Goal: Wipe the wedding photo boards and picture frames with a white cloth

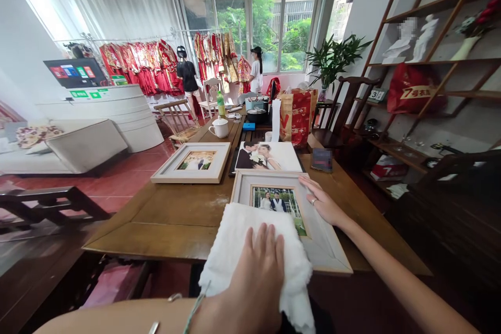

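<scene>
My left hand [258,261] is open, flat on the white cloth [223,248]; soft and light, I'd judge from here. Just ahead and rightward, partly under that cloth, lies the picture frame [291,201]: stiff, moderately light, likely fragile up front. My right hand [323,203] spreads fingers over its right side; thumb hidden, grip I can't tell. Best hold: opposite sides.

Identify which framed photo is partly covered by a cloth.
The nearer framed photo, touched by the right hand: white cloth overlaps its lower left. The left framed photo lies uncovered.
</scene>
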A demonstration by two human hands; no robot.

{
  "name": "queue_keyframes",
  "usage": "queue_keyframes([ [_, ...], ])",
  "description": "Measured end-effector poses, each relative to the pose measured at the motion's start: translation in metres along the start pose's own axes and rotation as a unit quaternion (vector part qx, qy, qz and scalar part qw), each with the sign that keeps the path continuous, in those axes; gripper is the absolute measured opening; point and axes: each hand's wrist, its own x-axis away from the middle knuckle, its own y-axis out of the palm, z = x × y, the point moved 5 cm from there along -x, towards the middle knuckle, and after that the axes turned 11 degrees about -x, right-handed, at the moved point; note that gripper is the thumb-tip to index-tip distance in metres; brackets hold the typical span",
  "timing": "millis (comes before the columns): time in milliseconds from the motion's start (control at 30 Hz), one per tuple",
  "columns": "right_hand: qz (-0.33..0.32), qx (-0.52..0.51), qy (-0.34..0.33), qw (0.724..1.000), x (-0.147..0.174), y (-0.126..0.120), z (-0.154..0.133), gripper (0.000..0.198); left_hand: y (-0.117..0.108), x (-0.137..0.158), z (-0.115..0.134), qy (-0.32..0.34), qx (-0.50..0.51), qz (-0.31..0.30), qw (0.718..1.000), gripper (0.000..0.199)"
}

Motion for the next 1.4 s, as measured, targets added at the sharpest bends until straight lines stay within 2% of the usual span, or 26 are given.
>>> queue_keyframes([
  [100,-0.001,0.002,-0.002,1.0,0.0,-0.001,0.0,0.051,0.005,-0.015,-0.016,-0.05,-0.024,0.015,0.998,0.08],
  [200,-0.003,0.002,0.001,1.0,0.0,0.0,0.001,0.052,0.013,-0.046,-0.045,-0.09,-0.023,0.019,0.995,0.088],
  [333,0.004,-0.001,0.011,1.0,0.001,0.001,0.001,0.052,0.015,-0.085,-0.087,-0.12,0.006,0.085,0.989,0.09],
  [433,0.01,-0.005,0.018,1.0,0.001,0.001,0.0,0.053,0.014,-0.095,-0.102,-0.131,0.014,0.094,0.987,0.084],
  [500,0.011,-0.008,0.017,1.0,0.0,0.001,-0.001,0.053,0.012,-0.091,-0.099,-0.122,0.014,0.087,0.989,0.075],
  [600,0.009,-0.011,0.011,1.0,0.0,0.001,-0.002,0.053,0.01,-0.068,-0.082,-0.09,0.017,0.064,0.994,0.07],
  [800,0.02,-0.013,0.012,1.0,0.001,0.0,-0.002,0.052,0.01,0.005,-0.036,-0.021,0.071,-0.044,0.996,0.09],
  [867,0.021,-0.013,0.011,1.0,0.001,0.0,-0.001,0.053,0.011,0.021,-0.027,-0.003,0.091,-0.085,0.992,0.093],
  [933,0.018,-0.013,0.01,1.0,0.001,0.001,-0.001,0.053,0.011,0.028,-0.023,0.008,0.108,-0.093,0.99,0.093],
  [1067,0.014,-0.015,0.009,1.0,0.0,0.0,-0.001,0.053,0.013,0.011,-0.039,-0.021,0.117,-0.02,0.993,0.09],
  [1300,0.009,-0.019,0.013,1.0,-0.001,0.0,-0.002,0.051,0.018,-0.048,-0.096,-0.117,0.084,0.094,0.985,0.081],
  [1400,0.012,-0.021,0.006,1.0,0.0,0.0,-0.003,0.051,0.018,-0.053,-0.106,-0.147,0.089,0.125,0.977,0.08],
])
